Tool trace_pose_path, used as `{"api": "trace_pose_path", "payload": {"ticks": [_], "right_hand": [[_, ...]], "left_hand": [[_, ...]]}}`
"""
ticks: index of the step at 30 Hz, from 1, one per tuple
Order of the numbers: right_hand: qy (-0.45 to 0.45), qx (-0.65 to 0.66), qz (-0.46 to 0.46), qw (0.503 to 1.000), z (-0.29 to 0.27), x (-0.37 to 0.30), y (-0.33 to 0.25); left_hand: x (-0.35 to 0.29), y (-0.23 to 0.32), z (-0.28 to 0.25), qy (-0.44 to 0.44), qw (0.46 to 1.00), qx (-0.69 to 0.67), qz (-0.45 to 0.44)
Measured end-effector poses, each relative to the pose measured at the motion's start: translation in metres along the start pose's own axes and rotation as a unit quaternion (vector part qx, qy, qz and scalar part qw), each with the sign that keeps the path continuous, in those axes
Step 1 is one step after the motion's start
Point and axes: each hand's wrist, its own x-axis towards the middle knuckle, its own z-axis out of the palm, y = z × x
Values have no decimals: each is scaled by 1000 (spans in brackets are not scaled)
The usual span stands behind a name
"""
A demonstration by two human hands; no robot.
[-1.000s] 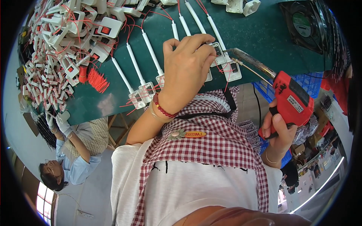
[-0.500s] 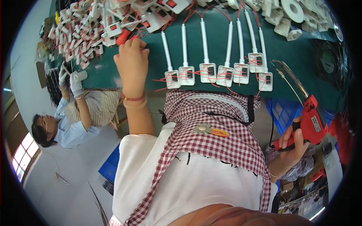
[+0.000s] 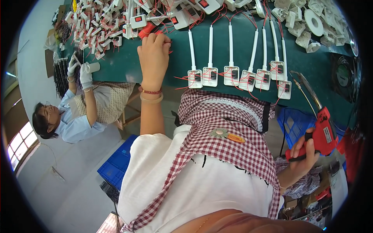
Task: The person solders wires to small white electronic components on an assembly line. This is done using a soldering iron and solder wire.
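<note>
Red and black, the soldering gun sits in the right hand, fingers wrapped round its handle, its metal tip over the green tabletop just beside the rightmost of seven white switch housings. Those stand in an uneven row along the near edge. The left hand curls beside a red wire bundle; from here I can't tell whether its fingertips pinch any.

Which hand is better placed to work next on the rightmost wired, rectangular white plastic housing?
Right, probably: the right hand holds the red pistol-shaped soldering gun, its metal tip near that housing. The left hand is farther off, by the thin red wire bundle.
</note>
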Motion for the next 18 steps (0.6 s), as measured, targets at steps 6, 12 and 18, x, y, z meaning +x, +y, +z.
{"api": "trace_pose_path", "payload": {"ticks": [6,12,18], "right_hand": [[-1,-5,-5,1000,2,-1,2],[23,-9,-11,1000,5,-2,4],[-18,13,-12,1000,0,2,6]], "left_hand": [[1,-2,-2,0,998,-60,-25],[0,-10,-9,14,990,-127,-66],[0,-18,-3,47,993,-111,16]]}}
